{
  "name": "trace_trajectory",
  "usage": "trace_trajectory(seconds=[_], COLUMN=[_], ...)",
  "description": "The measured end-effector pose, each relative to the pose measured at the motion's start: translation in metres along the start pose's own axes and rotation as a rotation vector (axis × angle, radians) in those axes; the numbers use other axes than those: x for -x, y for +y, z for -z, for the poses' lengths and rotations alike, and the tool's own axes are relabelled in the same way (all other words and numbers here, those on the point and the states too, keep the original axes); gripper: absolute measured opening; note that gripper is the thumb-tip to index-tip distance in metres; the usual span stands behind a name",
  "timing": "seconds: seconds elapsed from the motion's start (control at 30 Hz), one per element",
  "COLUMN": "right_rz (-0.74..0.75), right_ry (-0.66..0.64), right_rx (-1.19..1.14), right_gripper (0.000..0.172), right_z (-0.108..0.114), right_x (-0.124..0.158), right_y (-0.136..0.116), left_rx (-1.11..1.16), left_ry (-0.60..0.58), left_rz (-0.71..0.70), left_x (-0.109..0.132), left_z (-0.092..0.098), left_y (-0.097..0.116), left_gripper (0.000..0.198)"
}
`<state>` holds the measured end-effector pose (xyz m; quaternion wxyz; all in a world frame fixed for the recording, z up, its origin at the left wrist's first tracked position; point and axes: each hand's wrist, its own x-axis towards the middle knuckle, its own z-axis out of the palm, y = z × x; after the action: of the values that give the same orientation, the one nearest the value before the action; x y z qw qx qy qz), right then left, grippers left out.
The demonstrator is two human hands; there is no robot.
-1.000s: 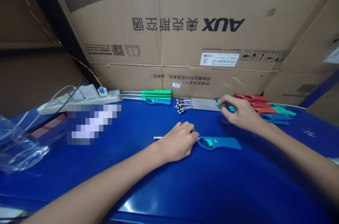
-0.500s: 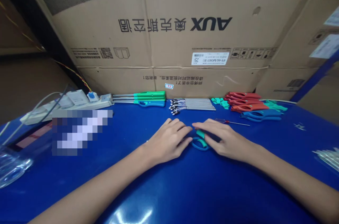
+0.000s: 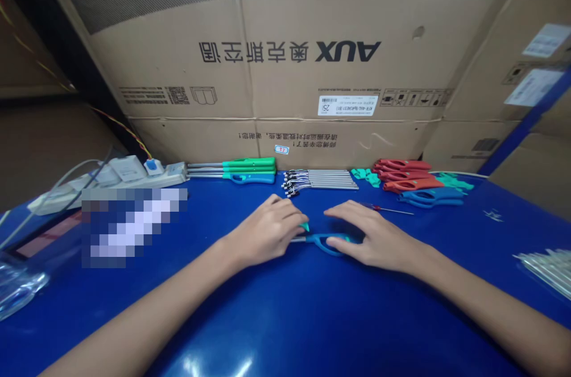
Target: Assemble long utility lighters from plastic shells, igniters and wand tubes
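Note:
My left hand [image 3: 271, 229] is closed, with a small teal plastic piece [image 3: 305, 226] pinched at its fingertips. A blue gas lighter [image 3: 328, 246] lies on the table between my hands. Its metal tube [image 3: 298, 239] points left and runs behind my left fingers, which hide its end. My right hand [image 3: 375, 234] curves over the lighter's handle end, thumb against the blue body and index finger held apart above it. My palm covers part of the handle. A bit of teal shows on the lighter beside my right thumb.
Several finished-looking lighters [image 3: 250, 170] are stacked back left, beside metal tubes with wires [image 3: 330, 178]. Teal pieces [image 3: 368, 176], red lighter handles [image 3: 401, 167], a blue handle [image 3: 432, 196] and a screwdriver [image 3: 392, 210] lie right. A power strip [image 3: 57, 198] stands left. Cardboard [image 3: 285, 85] walls the back.
A teal piece that was by my right fingers is now at my left fingertips. My left hand has shifted left, exposing the lighter's metal tube. My right fingers have spread.

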<state>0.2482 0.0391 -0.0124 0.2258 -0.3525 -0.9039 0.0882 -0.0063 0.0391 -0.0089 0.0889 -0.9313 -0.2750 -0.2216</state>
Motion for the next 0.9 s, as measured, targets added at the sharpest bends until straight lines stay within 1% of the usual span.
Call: trace_trajectory(seconds=[0.07,0.1,0.17,0.23,0.4,0.5,0.7,0.9], right_rz=[-0.035,-0.040,-0.038,-0.072,-0.285,-0.331,-0.356,-0.341], right_ry=[-0.123,-0.176,-0.239,-0.252,-0.190,-0.164,-0.157,-0.180], right_rx=[0.005,0.004,-0.005,-0.005,0.122,0.181,0.247,0.287], right_gripper=[0.047,0.047,0.040,0.033,0.022,0.023,0.030,0.036], right_z=[0.003,0.003,0.004,0.005,0.013,0.018,0.018,0.016], right_x=[0.000,0.000,0.000,-0.001,-0.003,-0.004,-0.006,-0.005], right_y=[-0.001,-0.002,-0.004,-0.007,-0.003,0.002,0.005,0.004], left_rx=[-0.027,-0.037,-0.061,-0.092,-0.139,-0.106,-0.025,0.004], left_ry=[0.004,0.014,0.042,0.087,0.249,0.274,0.275,0.295], left_rz=[0.074,0.096,0.143,0.208,0.369,0.385,0.381,0.360], left_x=[0.004,0.006,0.010,0.014,0.021,0.024,0.022,0.020], left_z=[0.004,0.005,0.007,0.008,0.006,0.003,-0.002,-0.001], left_y=[-0.015,-0.022,-0.035,-0.047,-0.066,-0.069,-0.063,-0.060], left_gripper=[0.018,0.017,0.015,0.014,0.017,0.021,0.027,0.019])
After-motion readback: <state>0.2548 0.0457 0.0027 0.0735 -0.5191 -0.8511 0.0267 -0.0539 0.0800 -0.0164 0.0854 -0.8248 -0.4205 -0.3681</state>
